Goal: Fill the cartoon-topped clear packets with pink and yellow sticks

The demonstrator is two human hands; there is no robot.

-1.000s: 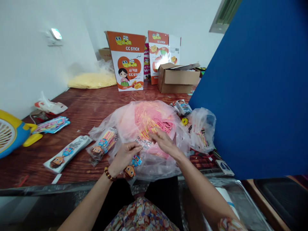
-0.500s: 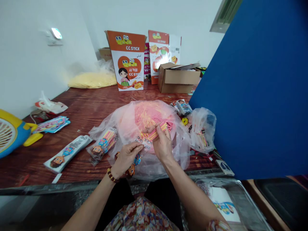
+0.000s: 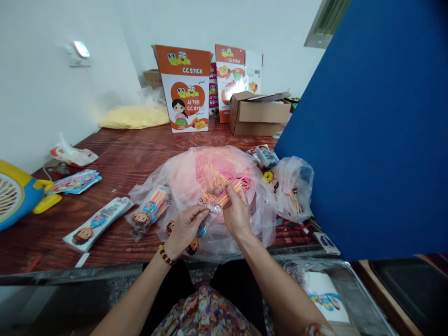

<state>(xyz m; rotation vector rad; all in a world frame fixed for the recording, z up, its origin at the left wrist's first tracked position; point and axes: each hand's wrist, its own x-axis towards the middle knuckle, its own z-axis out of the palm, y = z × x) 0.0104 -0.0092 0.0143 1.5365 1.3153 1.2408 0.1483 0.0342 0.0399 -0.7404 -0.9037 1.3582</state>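
My right hand is closed around a bundle of thin pink and yellow sticks. Its lower left end meets the mouth of a clear printed packet, which my left hand pinches at the edge; how far the sticks reach inside is hard to see. Under both hands spreads a large translucent plastic bag heaped with loose pink and yellow sticks. Left of it lies a filled packet of sticks with a cartoon figure. Farther left rests a stack of flat printed packets.
A small clear bag with sticks stands at the right, against a blue panel. Printed cartons and an open brown box stand at the back. A yellow-blue fan is far left. An open drawer lies below right.
My left hand has shifted very slightly at the packet's mouth, and the packet's edge has tilted a little. My right hand keeps its hold on the sticks, nearly in place.
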